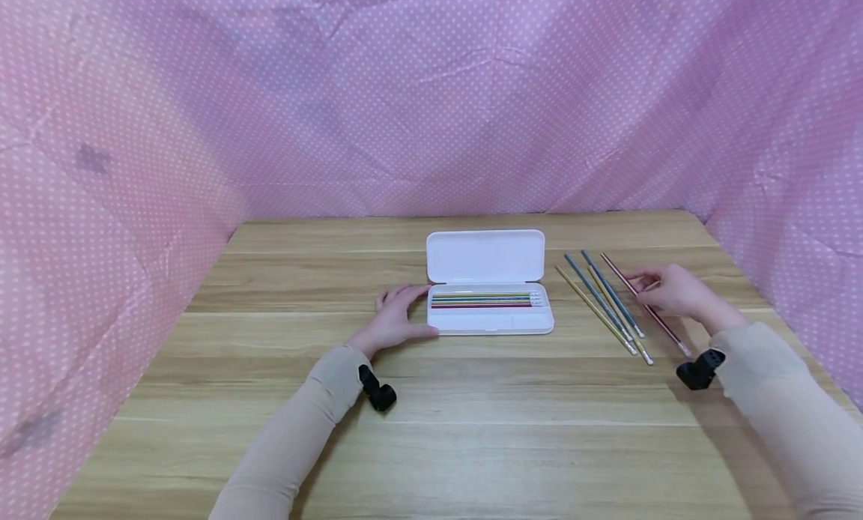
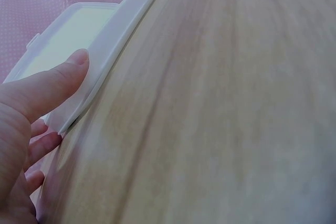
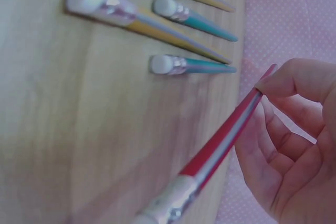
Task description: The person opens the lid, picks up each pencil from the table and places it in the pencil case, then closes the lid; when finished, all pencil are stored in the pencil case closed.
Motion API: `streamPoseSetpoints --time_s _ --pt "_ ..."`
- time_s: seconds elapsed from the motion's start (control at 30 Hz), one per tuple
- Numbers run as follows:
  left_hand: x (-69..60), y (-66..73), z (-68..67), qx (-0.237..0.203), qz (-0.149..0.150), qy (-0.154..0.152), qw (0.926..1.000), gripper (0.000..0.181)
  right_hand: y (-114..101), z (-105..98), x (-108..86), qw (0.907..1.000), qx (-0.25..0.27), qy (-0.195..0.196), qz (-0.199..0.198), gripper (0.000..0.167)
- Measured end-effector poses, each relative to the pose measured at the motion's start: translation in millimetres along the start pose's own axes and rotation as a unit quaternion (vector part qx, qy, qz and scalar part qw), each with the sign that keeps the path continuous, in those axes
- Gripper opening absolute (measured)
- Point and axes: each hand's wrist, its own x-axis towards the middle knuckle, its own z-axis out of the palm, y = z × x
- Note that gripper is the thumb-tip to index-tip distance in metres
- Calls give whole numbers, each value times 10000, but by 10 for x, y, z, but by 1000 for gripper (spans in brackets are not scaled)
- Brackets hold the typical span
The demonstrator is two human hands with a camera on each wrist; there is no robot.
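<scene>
A white pencil case [image 1: 491,331] lies with its lid [image 1: 485,256] raised, a row of pencils [image 1: 480,300] inside along the back of its tray. My left hand [image 1: 399,319] holds the case's left end, thumb [image 2: 65,77] at the near corner and forefinger at the far one. My right hand [image 1: 677,291] pinches a red pencil [image 3: 223,140] between thumb and fingers; its white eraser end slants toward me. Left of that hand, two yellow pencils [image 1: 593,309] and two blue pencils [image 1: 610,291] lie loose, erasers toward me.
The wooden table [image 1: 472,445] carries everything here. Pink dotted cloth [image 1: 431,115] hangs behind the table and along both sides. A small black camera [image 1: 379,391] is strapped to my left wrist, and another black camera [image 1: 701,369] to my right.
</scene>
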Motion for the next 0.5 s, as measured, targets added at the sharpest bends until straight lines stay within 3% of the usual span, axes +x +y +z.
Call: streamPoseSetpoints --time_s 0.23,0.5 --pt "-12 16 1 -32 11 -12 10000 88 -80 1 31 9988 -321 181 -325 42" --pt "-11 6 10 -26 91 35 9999 88 -184 48 56 9986 -302 120 -421 43"
